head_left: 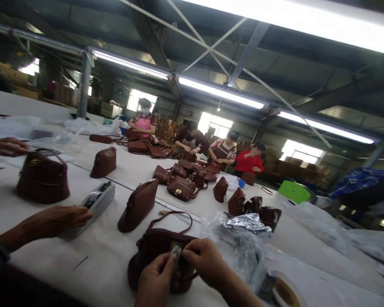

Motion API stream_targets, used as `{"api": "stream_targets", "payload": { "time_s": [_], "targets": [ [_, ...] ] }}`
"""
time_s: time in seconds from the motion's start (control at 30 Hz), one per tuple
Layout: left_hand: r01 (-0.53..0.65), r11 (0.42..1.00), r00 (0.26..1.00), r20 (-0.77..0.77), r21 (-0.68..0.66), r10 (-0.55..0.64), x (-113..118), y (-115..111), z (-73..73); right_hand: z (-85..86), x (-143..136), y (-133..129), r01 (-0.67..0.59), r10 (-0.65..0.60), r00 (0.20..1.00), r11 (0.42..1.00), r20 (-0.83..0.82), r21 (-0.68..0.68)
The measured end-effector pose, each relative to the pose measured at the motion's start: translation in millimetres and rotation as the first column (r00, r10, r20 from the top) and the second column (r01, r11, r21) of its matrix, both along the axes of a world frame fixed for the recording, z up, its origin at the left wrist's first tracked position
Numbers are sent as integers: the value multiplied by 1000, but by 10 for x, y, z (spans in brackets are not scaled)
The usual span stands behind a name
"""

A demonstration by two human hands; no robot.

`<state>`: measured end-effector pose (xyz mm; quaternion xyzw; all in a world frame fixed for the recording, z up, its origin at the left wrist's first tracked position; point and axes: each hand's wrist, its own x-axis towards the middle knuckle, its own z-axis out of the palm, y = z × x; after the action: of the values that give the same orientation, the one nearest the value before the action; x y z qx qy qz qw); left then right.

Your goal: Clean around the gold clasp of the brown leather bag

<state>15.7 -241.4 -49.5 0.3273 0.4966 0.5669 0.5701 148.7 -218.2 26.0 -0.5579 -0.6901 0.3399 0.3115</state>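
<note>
A dark brown handbag [153, 249] with a thin strap lies on the white table [109, 264] right in front of me. My left hand [155, 281] and my right hand [206, 262] meet over its top. Both pinch a small pale strip [176, 251] against the bag; I cannot tell if it is tape or a tag. The hands hide the lower part of the bag.
A co-worker's hand [56, 221] rests by a grey tape dispenser [97, 202] to my left. Several brown bags [137, 204] stand along the table. Crumpled plastic wrap [243, 238] and a tape roll [284, 292] lie to my right. Several people [192, 138] work at the far side.
</note>
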Motion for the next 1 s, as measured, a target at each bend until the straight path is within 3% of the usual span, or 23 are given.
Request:
{"api": "stream_targets", "payload": {
  "time_s": [0.3, 0.53, 0.7, 0.8, 1.0],
  "targets": [
    [54, 998, 996, 69, 24, -56, -8, 4, -33, 0, -151, 14, -134, 134, 969, 991, -208, 14],
    [43, 999, 995, 85, 16, -44, 18, -3, 4, 54, -276, 84, -33, 36, 976, 999, -215, 19],
    [59, 998, 998, 38, 9, -59, 12, -21, 7, 38, -321, 52, -22, 23, 1000, 998, -17, 54],
    [65, 998, 998, 14, 20, -66, 4, -27, -1, 29, -291, 15, -85, 72, 991, 990, 117, 111],
    [69, 996, 998, -9, 50, -69, 1, -23, -22, 99, -237, -51, -185, 169, 976, 976, 136, 114]
  ]
}}
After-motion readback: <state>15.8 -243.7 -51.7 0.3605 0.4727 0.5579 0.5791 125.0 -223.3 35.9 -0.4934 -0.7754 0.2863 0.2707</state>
